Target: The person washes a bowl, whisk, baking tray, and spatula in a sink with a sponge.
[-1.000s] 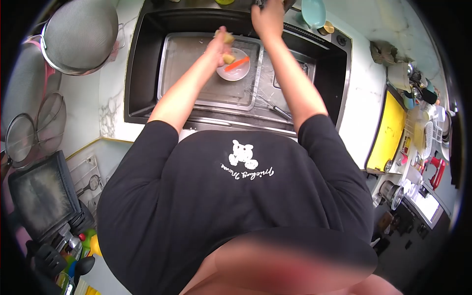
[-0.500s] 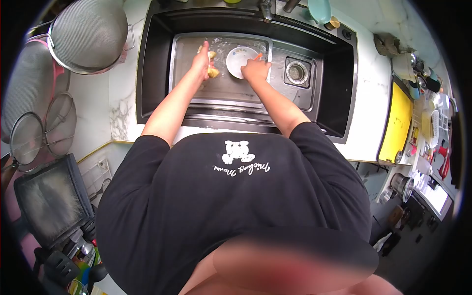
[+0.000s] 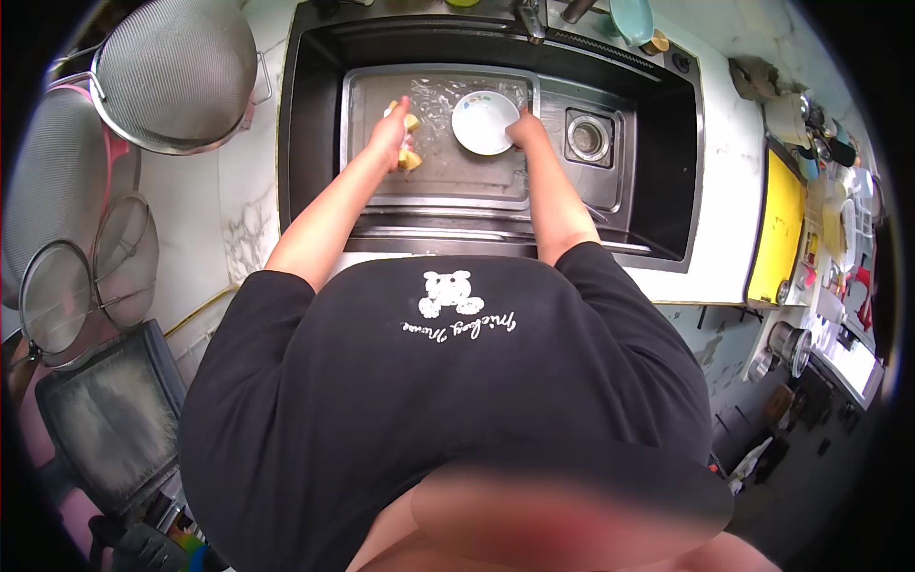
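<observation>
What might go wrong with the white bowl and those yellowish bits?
The white bowl might slip or tip, since only the right hand holds it, at one side of its rim.

The yellowish bits poke out past the left hand, so one could drop onto the wet metal tray in the sink.

I could pass over the tray [image 3: 457,181] between the left hand [image 3: 388,139] and the white bowl [image 3: 484,122]; the right hand [image 3: 526,128] blocks the bowl's right side, and the faucet [image 3: 532,21] (dark metal) obstructs the far rim.
</observation>
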`<state>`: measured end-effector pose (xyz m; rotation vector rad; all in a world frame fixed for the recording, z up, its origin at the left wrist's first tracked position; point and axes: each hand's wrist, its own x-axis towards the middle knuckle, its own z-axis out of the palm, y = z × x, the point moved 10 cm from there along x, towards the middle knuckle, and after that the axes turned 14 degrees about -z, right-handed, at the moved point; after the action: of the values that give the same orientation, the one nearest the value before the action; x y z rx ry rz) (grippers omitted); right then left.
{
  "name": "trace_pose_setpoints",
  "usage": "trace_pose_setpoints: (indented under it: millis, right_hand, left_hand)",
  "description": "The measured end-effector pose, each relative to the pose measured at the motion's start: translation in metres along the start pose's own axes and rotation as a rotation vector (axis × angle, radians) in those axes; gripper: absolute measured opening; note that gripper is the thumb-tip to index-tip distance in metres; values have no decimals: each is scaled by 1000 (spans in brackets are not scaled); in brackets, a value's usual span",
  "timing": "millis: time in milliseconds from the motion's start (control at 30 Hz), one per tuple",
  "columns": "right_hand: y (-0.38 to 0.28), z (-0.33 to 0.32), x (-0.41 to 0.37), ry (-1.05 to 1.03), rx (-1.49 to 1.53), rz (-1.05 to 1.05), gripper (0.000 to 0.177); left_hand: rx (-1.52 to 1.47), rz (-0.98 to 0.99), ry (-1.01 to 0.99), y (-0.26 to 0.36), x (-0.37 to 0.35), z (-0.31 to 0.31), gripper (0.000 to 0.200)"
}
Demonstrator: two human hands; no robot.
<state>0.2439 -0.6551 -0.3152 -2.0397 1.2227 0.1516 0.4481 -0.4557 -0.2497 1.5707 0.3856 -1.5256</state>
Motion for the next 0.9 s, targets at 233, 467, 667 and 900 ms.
trace_pose_setpoints:
  millis: [233,467,667,900]
  right_hand:
    - [-98,-44,-32,280,26,-350,27]
    - [-192,-95,-131,638,122,-860,14]
    - [-182,-112,-152,653,158,-817,32]
    - [-147,-134,-184,766,470,-643,30]
  left_hand:
    - [322,256,39,6,12,-4,34]
    - [163,581,-138,32,-7,33,46]
    - [570,777,-95,77,-110,64,41]
    - [347,601,-518,54,-160,103,37]
